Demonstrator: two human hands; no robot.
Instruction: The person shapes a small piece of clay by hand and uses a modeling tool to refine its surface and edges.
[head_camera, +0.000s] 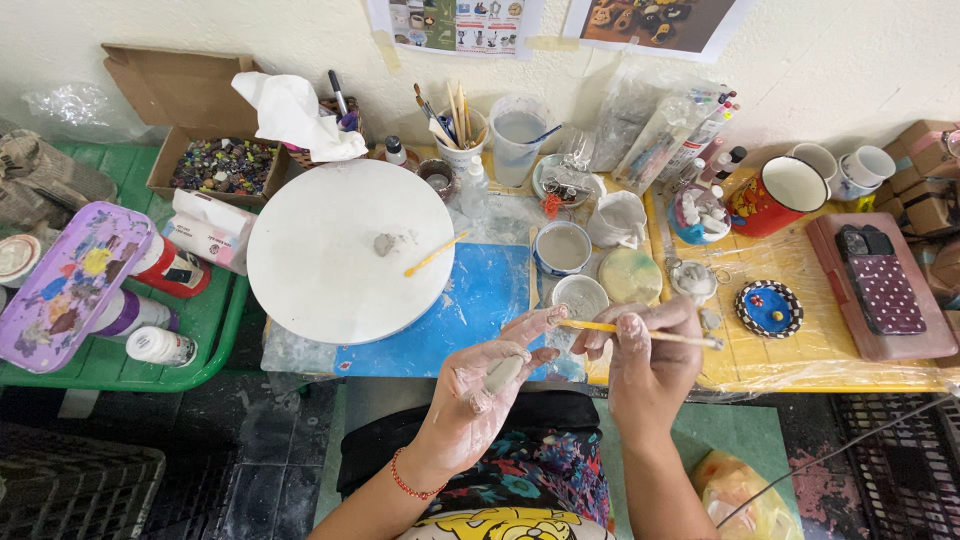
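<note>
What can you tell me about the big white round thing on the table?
The white round board is a flat disc that looks like plaster or painted wood. It lies level, partly over a blue mat. A small grey clay lump with smudges sits near its middle, and a yellow-handled tool rests across its right edge. Neither hand touches it.

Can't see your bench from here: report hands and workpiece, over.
Left hand pinching a small grey clay piece. Right hand holding a thin yellow brush by it. Nothing between them.
</note>
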